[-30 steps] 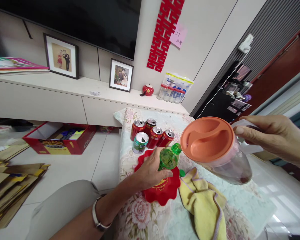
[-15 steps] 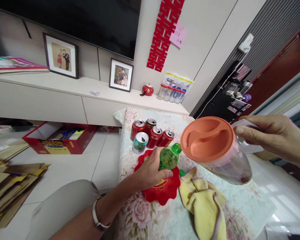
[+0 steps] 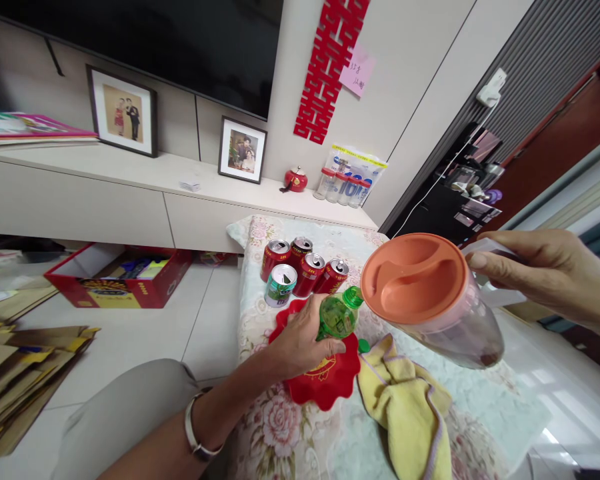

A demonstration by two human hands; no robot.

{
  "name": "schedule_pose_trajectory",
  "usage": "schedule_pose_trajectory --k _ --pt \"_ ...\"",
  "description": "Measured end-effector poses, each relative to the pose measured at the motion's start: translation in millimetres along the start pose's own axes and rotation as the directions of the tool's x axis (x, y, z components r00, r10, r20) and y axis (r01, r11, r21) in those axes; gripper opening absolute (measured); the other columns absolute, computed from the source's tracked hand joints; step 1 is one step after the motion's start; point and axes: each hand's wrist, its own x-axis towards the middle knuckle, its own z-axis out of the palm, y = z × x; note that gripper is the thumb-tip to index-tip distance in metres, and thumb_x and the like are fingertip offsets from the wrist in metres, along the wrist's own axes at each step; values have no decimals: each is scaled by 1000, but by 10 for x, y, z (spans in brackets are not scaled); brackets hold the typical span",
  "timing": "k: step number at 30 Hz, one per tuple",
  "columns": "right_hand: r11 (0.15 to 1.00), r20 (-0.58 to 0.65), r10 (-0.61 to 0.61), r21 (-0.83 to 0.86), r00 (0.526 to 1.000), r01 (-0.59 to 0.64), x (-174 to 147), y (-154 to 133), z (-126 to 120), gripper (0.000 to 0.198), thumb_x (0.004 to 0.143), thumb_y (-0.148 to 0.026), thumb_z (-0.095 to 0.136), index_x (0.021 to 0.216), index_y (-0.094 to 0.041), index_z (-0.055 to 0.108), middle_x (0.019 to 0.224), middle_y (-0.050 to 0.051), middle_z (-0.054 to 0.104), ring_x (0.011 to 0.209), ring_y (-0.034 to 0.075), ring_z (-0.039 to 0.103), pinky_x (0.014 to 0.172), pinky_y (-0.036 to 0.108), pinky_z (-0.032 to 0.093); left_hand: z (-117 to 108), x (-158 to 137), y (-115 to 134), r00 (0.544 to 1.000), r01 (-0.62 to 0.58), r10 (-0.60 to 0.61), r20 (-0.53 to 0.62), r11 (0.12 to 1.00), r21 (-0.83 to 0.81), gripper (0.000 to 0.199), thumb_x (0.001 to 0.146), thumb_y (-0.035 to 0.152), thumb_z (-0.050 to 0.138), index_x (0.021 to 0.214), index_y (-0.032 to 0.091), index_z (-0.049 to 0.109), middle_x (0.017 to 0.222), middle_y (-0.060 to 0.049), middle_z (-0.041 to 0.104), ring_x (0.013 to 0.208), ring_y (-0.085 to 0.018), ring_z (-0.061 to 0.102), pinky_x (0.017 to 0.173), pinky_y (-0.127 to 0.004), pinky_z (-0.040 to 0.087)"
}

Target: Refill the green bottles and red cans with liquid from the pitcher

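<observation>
My left hand (image 3: 305, 337) is wrapped round a green plastic bottle (image 3: 339, 316), uncapped, above a red scalloped plate (image 3: 337, 387). With my right hand (image 3: 545, 270) I grip the handle of a clear pitcher (image 3: 460, 337) with an orange lid (image 3: 415, 277). The pitcher is tilted toward the bottle, its lid edge right by the bottle's mouth. A little dark liquid shows low in the pitcher; whether any is flowing cannot be seen. Beside the plate lie a green cap (image 3: 364, 346) and a crumpled yellow towel (image 3: 413, 417).
Several red cans (image 3: 310, 272) and a green-and-silver can (image 3: 281, 285) stand behind the plate on the floral tablecloth (image 3: 283, 420). A red carton (image 3: 120, 280) and flattened cardboard (image 3: 25, 380) lie on the floor at left. Behind is a white cabinet (image 3: 205, 220) with frames and jars.
Almost nothing differs. Both hands, the bottle and the tilted pitcher keep their places.
</observation>
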Motion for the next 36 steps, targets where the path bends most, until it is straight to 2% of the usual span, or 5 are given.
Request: schedule_pose_trajectory --k 28,36 --pt "1000 -7 3 -4 1000 -3 0 -21 -2 53 77 -72 76 72 -19 77 61 2 58 56 13 45 49 23 37 -6 1 -13 1000 -12 12 7 1000 0 66 81 42 71 133 20 37 140 -21 56 135 -41 52 113 -61 38" --pt "1000 -4 -7 -5 1000 7 26 -15 17 50 78 -71 76 73 -20 77 61 2 59 56 13 47 49 23 37 2 3 -14 1000 -12 12 -7 1000 -1 63 81 40 72 132 23 39 137 -18 59 133 -40 54 111 -60 41"
